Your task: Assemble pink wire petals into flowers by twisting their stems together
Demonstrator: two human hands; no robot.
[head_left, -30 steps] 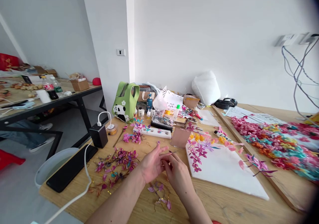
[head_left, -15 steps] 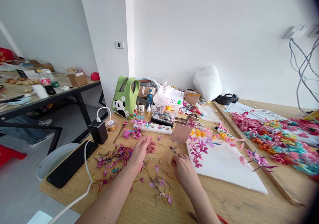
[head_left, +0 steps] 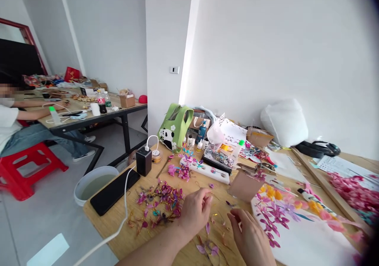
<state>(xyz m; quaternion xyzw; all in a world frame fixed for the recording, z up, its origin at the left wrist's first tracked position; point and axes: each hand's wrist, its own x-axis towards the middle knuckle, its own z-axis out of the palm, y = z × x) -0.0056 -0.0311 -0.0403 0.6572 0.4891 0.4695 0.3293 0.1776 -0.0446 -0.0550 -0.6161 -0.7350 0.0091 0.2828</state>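
My left hand (head_left: 197,210) rests over the wooden table (head_left: 112,222), fingers curled and pinched near a thin gold wire; what it grips is too small to name. My right hand (head_left: 251,238) lies just to the right, fingers bent loosely, and I cannot make out anything in it. A heap of purple and pink petals on wires (head_left: 158,203) lies left of my left hand. A few loose petals (head_left: 209,248) sit between my hands. A white sheet with pinned purple flowers (head_left: 296,234) lies to the right.
A black phone (head_left: 114,191) and a charger block (head_left: 143,161) with a white cable sit at the table's left. A green panda bag (head_left: 174,128), small bottles and a white holder (head_left: 204,169) stand behind. A bucket (head_left: 94,181) is on the floor. A person sits at the far-left table.
The view has swung left and down. My left hand has closed from spread fingers into a pinch, and my right hand has slid lower, toward the table's near edge.
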